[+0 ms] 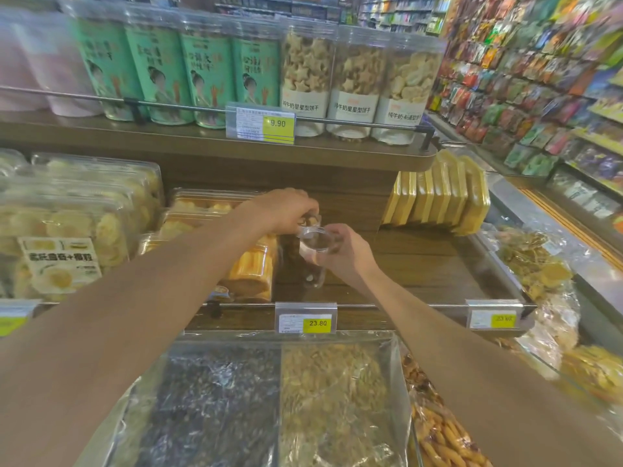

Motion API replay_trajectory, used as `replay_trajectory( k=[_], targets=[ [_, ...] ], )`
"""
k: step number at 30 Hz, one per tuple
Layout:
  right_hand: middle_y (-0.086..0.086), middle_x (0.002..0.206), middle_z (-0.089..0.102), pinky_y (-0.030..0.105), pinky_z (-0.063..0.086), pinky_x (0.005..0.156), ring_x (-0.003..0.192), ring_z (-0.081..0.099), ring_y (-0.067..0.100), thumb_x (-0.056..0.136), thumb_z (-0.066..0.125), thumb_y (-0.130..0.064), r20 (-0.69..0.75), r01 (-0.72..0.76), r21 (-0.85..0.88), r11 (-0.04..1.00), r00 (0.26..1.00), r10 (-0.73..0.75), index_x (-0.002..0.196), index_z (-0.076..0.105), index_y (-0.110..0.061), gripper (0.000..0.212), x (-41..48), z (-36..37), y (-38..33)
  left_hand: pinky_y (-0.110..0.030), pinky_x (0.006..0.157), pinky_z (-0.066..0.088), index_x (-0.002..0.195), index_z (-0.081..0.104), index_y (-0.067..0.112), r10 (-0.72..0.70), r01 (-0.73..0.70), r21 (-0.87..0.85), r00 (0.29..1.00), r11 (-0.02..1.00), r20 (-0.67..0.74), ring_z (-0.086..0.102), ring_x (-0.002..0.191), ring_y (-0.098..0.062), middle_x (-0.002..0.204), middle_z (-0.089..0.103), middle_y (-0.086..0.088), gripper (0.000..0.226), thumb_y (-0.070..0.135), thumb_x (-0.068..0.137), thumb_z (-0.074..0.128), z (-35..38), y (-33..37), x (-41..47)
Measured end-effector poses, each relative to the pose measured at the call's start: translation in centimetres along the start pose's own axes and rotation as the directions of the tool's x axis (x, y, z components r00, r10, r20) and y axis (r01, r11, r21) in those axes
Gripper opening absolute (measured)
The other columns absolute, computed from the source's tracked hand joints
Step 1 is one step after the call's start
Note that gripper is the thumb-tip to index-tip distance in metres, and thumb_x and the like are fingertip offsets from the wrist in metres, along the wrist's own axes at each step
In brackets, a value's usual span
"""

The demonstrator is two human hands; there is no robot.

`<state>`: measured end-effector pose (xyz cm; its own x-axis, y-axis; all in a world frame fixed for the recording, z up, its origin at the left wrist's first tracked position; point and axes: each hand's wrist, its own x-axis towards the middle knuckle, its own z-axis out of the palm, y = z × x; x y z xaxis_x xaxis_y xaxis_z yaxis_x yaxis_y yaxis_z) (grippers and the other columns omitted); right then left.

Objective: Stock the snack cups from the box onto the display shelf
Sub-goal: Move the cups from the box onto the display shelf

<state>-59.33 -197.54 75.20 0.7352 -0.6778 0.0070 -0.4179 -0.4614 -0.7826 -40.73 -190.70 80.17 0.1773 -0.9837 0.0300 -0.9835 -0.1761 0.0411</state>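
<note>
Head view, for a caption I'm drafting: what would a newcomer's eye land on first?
Both bare arms converge mid-frame over the wooden display shelf, where the right hand grips a clear snack cup and the left hand curls just behind it. Above, tall green jars and biscuit jars line the upper shelf.

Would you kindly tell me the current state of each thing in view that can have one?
left hand: fingers curled over the rear cup's top.
rear cup: mostly hidden under that hand.
right hand: grips the front cup's side.
front cup: upright, clear lid on.
display shelf: packs at left, wood showing at right.
green canisters: upright, lidded, behind the rail.
</note>
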Motion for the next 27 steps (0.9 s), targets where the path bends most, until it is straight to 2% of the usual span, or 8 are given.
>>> replay_trajectory(
  k=[3, 5, 8, 13, 18, 22, 25, 27],
  targets=[
    [-0.023, 0.098, 0.056, 0.008, 0.038, 0.062, 0.085, 0.055, -0.008, 0.078, 0.087, -0.038, 0.002, 0.007, 0.001, 1.0, 1.0, -0.007, 0.137, 0.05, -0.023, 0.071, 0.5, 0.5, -0.2, -0.04, 0.095, 0.049, 0.126, 0.064, 0.032, -0.027, 0.027, 0.008, 1.0, 1.0, -0.001, 0.057, 0.116, -0.023, 0.12, 0.059, 0.002, 0.039, 0.026, 0.089, 0.075, 0.0, -0.2, -0.1],
    [-0.019, 0.106, 0.059, 0.008, 0.039, 0.065, 0.087, 0.056, -0.007, 0.078, 0.088, -0.035, 0.009, 0.006, 0.008, 1.0, 1.0, -0.006, 0.14, 0.048, -0.022, 0.075, 0.5, 0.6, -0.3, -0.042, 0.096, 0.05, 0.128, 0.063, 0.032, -0.038, 0.038, 0.028, 0.999, 0.999, 0.006, 0.056, 0.117, -0.023, 0.121, 0.059, 0.002, 0.041, 0.023, 0.089, 0.074, -0.1, -0.2, -0.2],
    [-0.006, 0.128, 0.063, 0.014, 0.045, 0.077, 0.103, 0.061, 0.006, 0.076, 0.089, -0.033, 0.028, 0.0, 0.03, 1.0, 1.0, -0.001, 0.148, 0.042, -0.018, 0.087, 0.5, 0.4, -0.2, -0.04, 0.097, 0.049, 0.133, 0.062, 0.031, -0.033, 0.032, 0.052, 0.999, 0.998, 0.013, 0.055, 0.119, -0.023, 0.124, 0.06, 0.002, 0.043, 0.025, 0.091, 0.072, -0.4, 0.1, -0.3],
    [-0.005, 0.137, 0.058, 0.024, 0.046, 0.095, 0.119, 0.057, 0.012, 0.078, 0.088, -0.029, 0.059, -0.027, 0.014, 1.0, 0.998, 0.026, 0.153, 0.037, -0.018, 0.091, -0.9, -1.2, -0.3, -0.045, 0.095, 0.052, 0.127, 0.065, 0.029, -0.044, 0.045, 0.157, 0.999, 0.986, -0.01, 0.055, 0.12, -0.025, 0.122, 0.062, 0.002, 0.038, 0.029, 0.09, 0.072, -1.2, 0.7, -1.3],
    [-0.002, 0.142, 0.056, 0.029, 0.043, 0.106, 0.13, 0.054, 0.016, 0.079, 0.087, -0.031, 0.029, -0.046, -0.071, 0.996, 0.998, 0.048, 0.148, 0.043, -0.02, 0.083, -3.8, -3.3, 0.2, -0.047, 0.094, 0.052, 0.135, 0.059, 0.036, -0.077, 0.088, 0.19, 0.995, 0.978, -0.068, 0.056, 0.121, -0.025, 0.129, 0.063, 0.002, 0.042, 0.04, 0.094, 0.068, -2.7, 2.1, -4.2],
    [-0.003, 0.146, 0.053, 0.032, 0.041, 0.109, 0.134, 0.05, 0.017, 0.079, 0.086, -0.039, -0.004, 0.002, -0.226, 0.974, 1.0, -0.003, 0.147, 0.044, -0.022, 0.082, -7.6, -4.8, 0.5, -0.047, 0.098, 0.051, 0.142, 0.055, 0.035, -0.098, 0.116, 0.155, 0.988, 0.981, -0.122, 0.055, 0.126, -0.024, 0.14, 0.06, 0.002, 0.045, 0.044, 0.099, 0.059, -3.5, 4.5, -8.2],
    [-0.002, 0.149, 0.049, 0.037, 0.039, 0.11, 0.139, 0.042, 0.02, 0.08, 0.084, -0.044, 0.002, 0.049, -0.288, 0.956, 0.999, -0.05, 0.148, 0.043, -0.026, 0.083, -11.0, -5.6, 0.5, -0.048, 0.102, 0.051, 0.143, 0.054, 0.035, -0.105, 0.126, 0.136, 0.983, 0.983, -0.151, 0.053, 0.132, -0.022, 0.146, 0.057, 0.004, 0.049, 0.049, 0.097, 0.059, -3.6, 7.0, -11.9],
    [-0.002, 0.151, 0.044, 0.041, 0.039, 0.112, 0.141, 0.037, 0.021, 0.082, 0.082, -0.044, -0.005, 0.086, -0.339, 0.937, 0.996, -0.093, 0.149, 0.041, -0.026, 0.081, -13.3, -5.9, 0.4, -0.049, 0.11, 0.045, 0.148, 0.05, 0.035, -0.13, 0.15, 0.12, 0.979, 0.981, -0.159, 0.046, 0.14, -0.021, 0.153, 0.05, 0.006, 0.053, 0.051, 0.098, 0.059, -3.3, 8.8, -14.3]
  ],
)
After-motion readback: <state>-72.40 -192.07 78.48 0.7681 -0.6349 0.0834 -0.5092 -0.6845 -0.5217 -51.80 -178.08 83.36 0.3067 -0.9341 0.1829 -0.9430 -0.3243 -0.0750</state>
